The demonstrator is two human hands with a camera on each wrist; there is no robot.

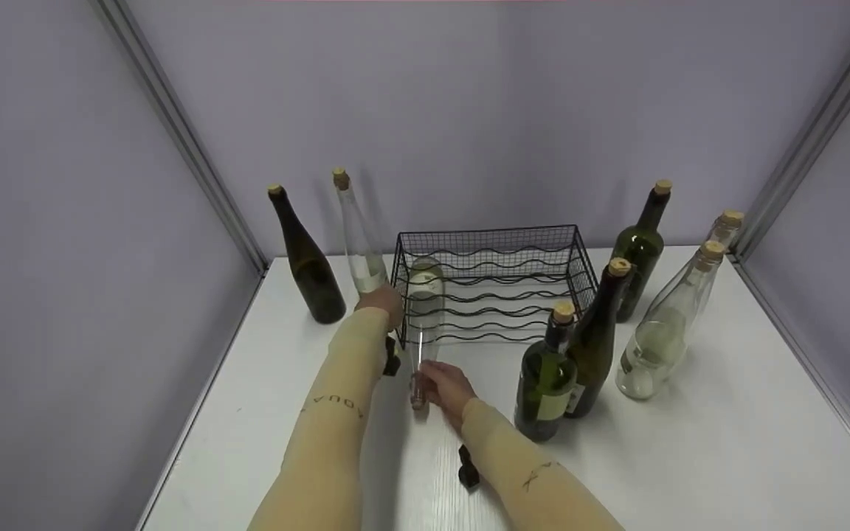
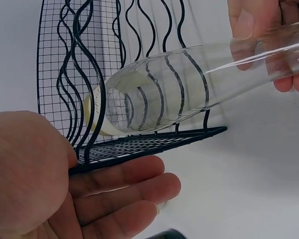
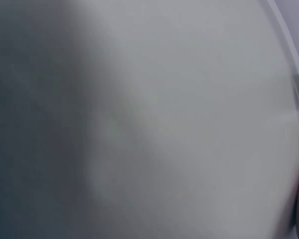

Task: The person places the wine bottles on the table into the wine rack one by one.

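"Where's the bottle being handled?"

"The clear bottle lies along the left part of the wire rack, its base toward the table's rear edge and its corked neck jutting past the rack's front."

"And the hands?"

"The right hand grips that neck near the cork. The left hand holds the rack's left side, frame between thumb and fingers."

"The rack itself?"

"Near the middle of the table's rear edge, with wavy rails and mesh walls."

"What stands left of it?"

"A corked clear bottle just beyond the left hand; I can't tell whether they touch. Past that, a dark bottle near the rear left corner."

"And right?"

"A green bottle close to the rear edge, then two more clear ones toward the right edge: a nearer bottle partly hiding a farther bottle. Ahead of the rack's right front corner, a brown bottle stands behind a pale-labelled bottle. All are corked."

"Anything on the arms?"

"Cream sleeves with dark lettering."
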